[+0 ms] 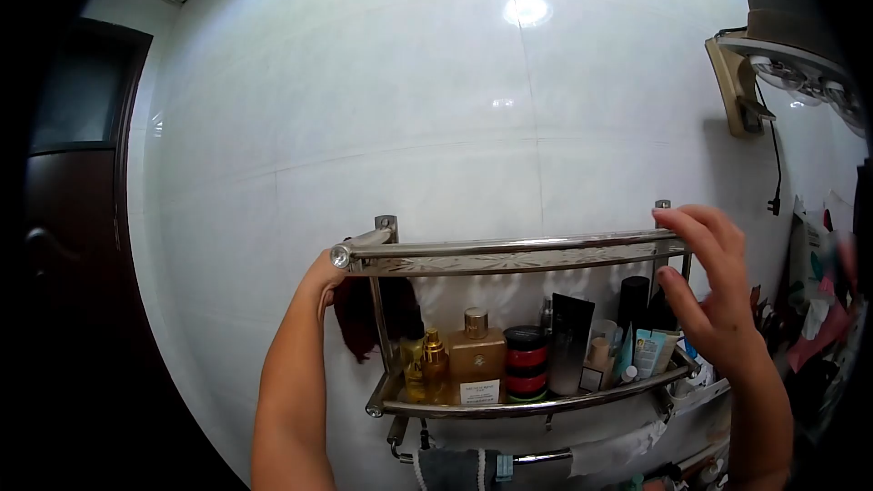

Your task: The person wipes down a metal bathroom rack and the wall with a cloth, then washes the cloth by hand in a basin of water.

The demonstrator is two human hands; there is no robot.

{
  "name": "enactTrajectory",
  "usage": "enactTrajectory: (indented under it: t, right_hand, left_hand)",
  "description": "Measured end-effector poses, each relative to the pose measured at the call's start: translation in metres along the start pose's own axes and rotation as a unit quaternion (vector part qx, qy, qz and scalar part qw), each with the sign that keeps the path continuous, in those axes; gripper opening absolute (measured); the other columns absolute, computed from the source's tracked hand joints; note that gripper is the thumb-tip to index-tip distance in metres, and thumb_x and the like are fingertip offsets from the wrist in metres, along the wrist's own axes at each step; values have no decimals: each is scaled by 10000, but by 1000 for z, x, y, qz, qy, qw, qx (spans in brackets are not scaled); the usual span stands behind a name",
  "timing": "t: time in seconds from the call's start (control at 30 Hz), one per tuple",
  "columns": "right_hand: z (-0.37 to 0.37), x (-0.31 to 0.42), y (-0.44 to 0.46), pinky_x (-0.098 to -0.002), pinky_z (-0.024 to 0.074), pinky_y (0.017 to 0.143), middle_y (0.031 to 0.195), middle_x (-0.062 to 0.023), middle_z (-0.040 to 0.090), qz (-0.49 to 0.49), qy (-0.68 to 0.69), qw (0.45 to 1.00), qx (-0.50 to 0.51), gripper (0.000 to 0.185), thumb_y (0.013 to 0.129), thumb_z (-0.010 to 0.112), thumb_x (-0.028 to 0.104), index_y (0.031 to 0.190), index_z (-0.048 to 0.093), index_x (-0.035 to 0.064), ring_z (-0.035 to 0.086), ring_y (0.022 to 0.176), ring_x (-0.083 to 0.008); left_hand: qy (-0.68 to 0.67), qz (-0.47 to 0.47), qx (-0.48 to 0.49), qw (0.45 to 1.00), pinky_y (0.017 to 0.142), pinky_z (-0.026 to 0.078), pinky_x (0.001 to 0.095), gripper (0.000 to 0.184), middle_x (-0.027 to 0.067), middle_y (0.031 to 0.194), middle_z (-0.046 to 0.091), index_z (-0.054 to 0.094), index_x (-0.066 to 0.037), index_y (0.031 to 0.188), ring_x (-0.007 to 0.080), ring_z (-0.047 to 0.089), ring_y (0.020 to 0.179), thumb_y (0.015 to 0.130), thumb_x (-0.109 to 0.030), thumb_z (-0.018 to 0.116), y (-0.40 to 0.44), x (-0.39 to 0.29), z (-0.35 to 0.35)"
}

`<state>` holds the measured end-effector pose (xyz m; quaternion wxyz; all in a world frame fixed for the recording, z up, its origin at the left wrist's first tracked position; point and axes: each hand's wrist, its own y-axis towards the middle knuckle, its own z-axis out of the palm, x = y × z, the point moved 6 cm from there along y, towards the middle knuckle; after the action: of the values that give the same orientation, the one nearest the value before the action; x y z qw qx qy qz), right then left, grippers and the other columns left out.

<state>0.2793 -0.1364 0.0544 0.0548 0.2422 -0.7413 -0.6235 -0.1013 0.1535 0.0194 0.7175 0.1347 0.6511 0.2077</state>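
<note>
A two-tier metal wall shelf [536,245] spans the lower middle of the head view. My left hand [329,278] is at its left end, just under the top rail, with its fingers mostly hidden. A dark red cloth [359,320] hangs from that hand, behind the left post. My right hand [714,286] is at the shelf's right end, thumb and fingers spread apart. Its fingertips are close to the top rail; whether they touch it I cannot tell. No object shows in this hand. The upper tier bears nothing that I can see.
On the lower tier stand a square amber bottle [477,359], a gold pump bottle [435,368], stacked red-and-black jars [526,364], a dark tube [571,345] and other cosmetics. A grey towel [459,471] hangs below. A lamp heater [791,59] juts from the right wall; a door [77,255] stands left.
</note>
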Motion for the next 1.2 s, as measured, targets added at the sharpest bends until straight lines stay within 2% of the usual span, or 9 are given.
enactTrajectory:
  t: [0.1, 0.23, 0.37, 0.57, 0.7, 0.77, 0.97, 1.07, 1.2]
  right_hand:
    - [23, -17, -5, -367, 232, 945, 1080, -106, 500, 25, 7, 1000, 17, 397, 753, 581, 66, 1147, 527, 72, 442, 1038, -258]
    - [44, -31, -5, -369, 229, 947, 1106, -104, 484, 29, -11, 999, 33, 392, 768, 580, 88, 1155, 521, 80, 438, 1050, -255]
    - [60, -44, -4, -373, 217, 952, 1115, -97, 480, 33, -16, 999, 28, 387, 776, 579, 105, 1158, 519, 93, 439, 1054, -246]
    - [72, -54, -3, -389, 209, 954, 1102, -89, 490, 47, -8, 998, 49, 377, 783, 578, 133, 1155, 525, 106, 449, 1052, -224]
    - [73, -56, -6, -390, 211, 953, 1082, -83, 501, 38, -16, 997, 58, 379, 783, 586, 136, 1156, 526, 110, 459, 1047, -219]
    - [71, -58, -6, -391, 211, 953, 1066, -80, 510, 32, -12, 997, 68, 387, 784, 595, 141, 1162, 521, 114, 464, 1046, -222]
    - [68, -60, -10, -393, 214, 950, 1060, -74, 511, 18, 1, 998, 57, 396, 786, 598, 141, 1172, 512, 118, 462, 1052, -222]
    - [69, -61, -9, -393, 213, 950, 1058, -72, 510, 22, 4, 998, 60, 394, 783, 599, 138, 1167, 515, 117, 460, 1047, -222]
    - [74, -62, -9, -385, 190, 963, 1067, -81, 509, 18, 25, 998, 61, 410, 767, 589, 123, 1170, 511, 124, 454, 1047, -225]
  left_hand:
    - [84, 31, -62, 994, 543, 478, 312, 259, 105, 809, 613, 601, 49, 907, 170, 574, 631, 801, -187, 624, 17, 8, -30]
    - [-31, 91, -125, 987, 588, 481, 305, 357, 71, 787, 606, 578, 27, 939, 170, 587, 669, 829, -313, 569, 2, -40, -32]
    - [-157, 92, 24, 983, 639, 501, 306, 229, 50, 757, 584, 561, -49, 847, 165, 579, 652, 845, -273, 513, 10, -83, -3]
    - [116, 273, 20, 955, 773, 475, 285, 320, 108, 986, 596, 537, 6, 1079, 181, 581, 891, 801, -142, 600, -3, -159, 57]
    - [455, 459, 39, 762, 855, 445, 341, 386, 145, 1016, 588, 570, -52, 1057, 290, 564, 950, 686, -95, 664, -2, -166, 122]
    - [491, 424, 107, 754, 852, 446, 368, 338, 127, 1015, 569, 576, -89, 979, 314, 534, 971, 658, -21, 655, -5, -149, 149]
    - [707, 344, 200, 585, 830, 448, 368, 293, 91, 975, 547, 632, -73, 836, 297, 510, 964, 594, 92, 615, 1, -120, 145]
    - [829, 300, -55, 468, 808, 459, 368, 180, 120, 928, 569, 654, -81, 805, 307, 530, 943, 659, 3, 588, 10, -143, 101]
    - [850, 219, -152, 454, 784, 470, 384, 162, 109, 926, 601, 645, -49, 872, 285, 550, 946, 714, -65, 612, -6, -150, 25]
